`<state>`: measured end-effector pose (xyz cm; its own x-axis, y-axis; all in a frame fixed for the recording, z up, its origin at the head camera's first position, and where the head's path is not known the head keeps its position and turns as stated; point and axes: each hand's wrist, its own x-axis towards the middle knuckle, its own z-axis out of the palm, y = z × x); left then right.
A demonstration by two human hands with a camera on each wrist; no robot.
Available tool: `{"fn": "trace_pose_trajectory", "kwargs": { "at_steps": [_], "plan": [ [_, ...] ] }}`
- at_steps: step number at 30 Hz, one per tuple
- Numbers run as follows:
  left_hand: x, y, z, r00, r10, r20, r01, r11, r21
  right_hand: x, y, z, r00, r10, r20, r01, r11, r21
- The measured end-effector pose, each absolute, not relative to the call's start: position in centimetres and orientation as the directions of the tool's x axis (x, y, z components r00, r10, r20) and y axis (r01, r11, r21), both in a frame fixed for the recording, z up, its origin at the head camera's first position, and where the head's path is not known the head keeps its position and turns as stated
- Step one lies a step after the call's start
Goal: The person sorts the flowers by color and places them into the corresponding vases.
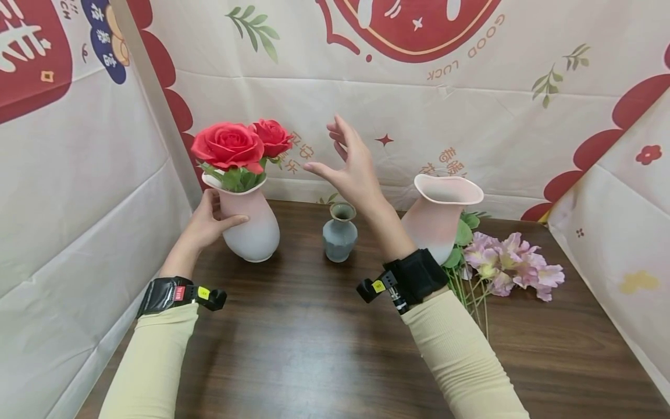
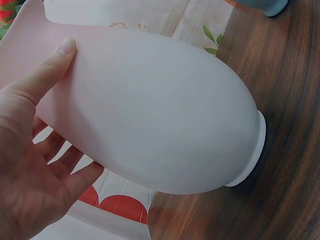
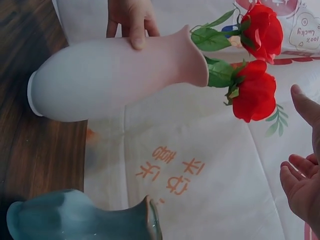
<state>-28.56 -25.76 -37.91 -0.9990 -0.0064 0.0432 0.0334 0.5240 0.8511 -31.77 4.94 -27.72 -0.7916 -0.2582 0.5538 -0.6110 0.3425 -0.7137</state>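
My left hand (image 1: 205,221) holds a pink-to-white vase (image 1: 252,230) by its upper body, thumb across the front and fingers behind. Two red roses (image 1: 230,145) with green leaves rise from its wavy mouth. The vase stands upright on the wooden table, its foot (image 2: 250,155) at the tabletop in the left wrist view. To the right of the roses, my right hand (image 1: 353,166) is raised in the air with fingers spread and nothing in it. In the right wrist view its fingers (image 3: 300,175) are apart from the rose heads (image 3: 254,92).
A small blue-green vase (image 1: 340,237) stands between my arms. Behind my right forearm is a second pink-to-white vase (image 1: 434,224). Pale purple flowers (image 1: 515,265) with long stems lie beside it on the brown table (image 1: 293,349). Printed cloth (image 1: 293,99) walls in the back and sides.
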Motion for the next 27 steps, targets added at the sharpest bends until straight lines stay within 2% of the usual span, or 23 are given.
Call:
{"fn": "trace_pose_trajectory", "kwargs": {
  "at_steps": [27],
  "plan": [
    [-29.4, -26.0, -38.5, -0.998, 0.004, 0.063, 0.056, 0.515, 0.855, -32.9, 7.5, -32.0, -0.85, -0.199, 0.487, -0.526, 0.364, -0.769]
  ]
}}
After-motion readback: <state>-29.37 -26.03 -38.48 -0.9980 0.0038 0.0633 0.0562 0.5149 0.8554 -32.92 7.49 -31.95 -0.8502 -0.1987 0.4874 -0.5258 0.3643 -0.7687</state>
